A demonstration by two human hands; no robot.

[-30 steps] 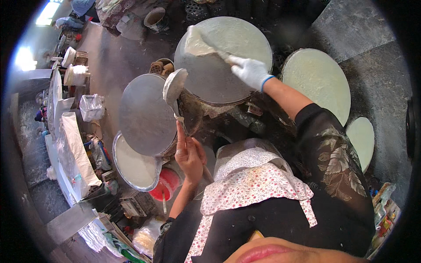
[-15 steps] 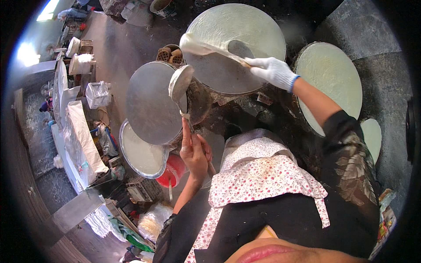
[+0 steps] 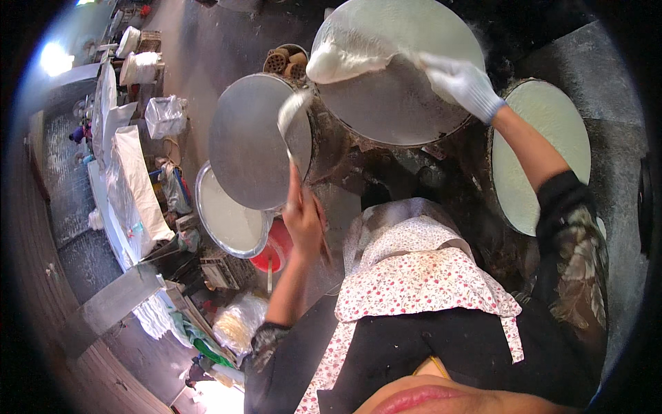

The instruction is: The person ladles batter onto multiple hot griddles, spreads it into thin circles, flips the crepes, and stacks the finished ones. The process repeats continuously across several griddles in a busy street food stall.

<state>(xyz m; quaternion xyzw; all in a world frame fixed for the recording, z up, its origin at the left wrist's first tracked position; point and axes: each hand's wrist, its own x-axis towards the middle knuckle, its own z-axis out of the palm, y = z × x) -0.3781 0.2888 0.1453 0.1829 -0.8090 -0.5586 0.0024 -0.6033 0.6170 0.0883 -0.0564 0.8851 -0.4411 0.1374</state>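
My left hand (image 3: 303,224), bare, is closed round the handle of a ladle (image 3: 292,116). The ladle's bowl, blurred by motion and coated white, hangs over a bare round griddle (image 3: 248,138). On the larger griddle (image 3: 403,107) lies a thin pale pancake (image 3: 407,24), its near edge lifted and folded back from bare grey metal. At that edge my right hand (image 3: 460,84), in a white knit glove, is closed on the pancake, its fingertips smeared by motion.
A metal basin (image 3: 239,254) of white batter stands at left beside a red bucket (image 3: 279,241). Another pale round (image 3: 541,152) covers a griddle at right. Perforated brown cylinders (image 3: 286,63) sit behind the bare griddle. Bagged goods (image 3: 238,323) lie at lower left.
My right hand has moved farther away with the pancake's edge, and the fold now lies farther back. The ladle has swung over the smaller griddle. The whole view has shifted a little.
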